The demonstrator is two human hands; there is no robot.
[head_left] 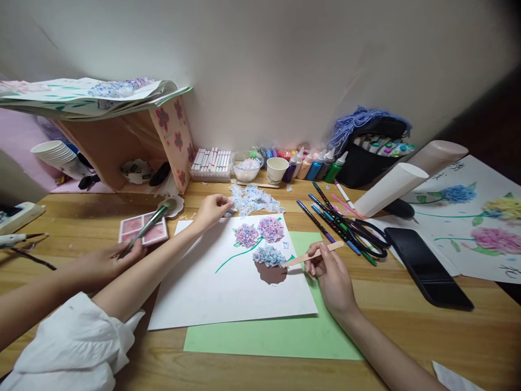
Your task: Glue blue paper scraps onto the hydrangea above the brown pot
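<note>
My left hand, on an arm with a white sleeve, reaches across the white sheet. Its fingertips are pinched on a scrap at the edge of a pile of torn blue-white paper bits. My right hand grips a flat wooden stick. The stick's tip rests by a brown patch under three paper flowers, two pink and one blue. A green sheet lies under the white one.
Another person's hand at the left holds a brush over a pink paint palette. Pens and scissors, a black phone, a rolled paper tube, glue bottles, a cup and markers ring the work.
</note>
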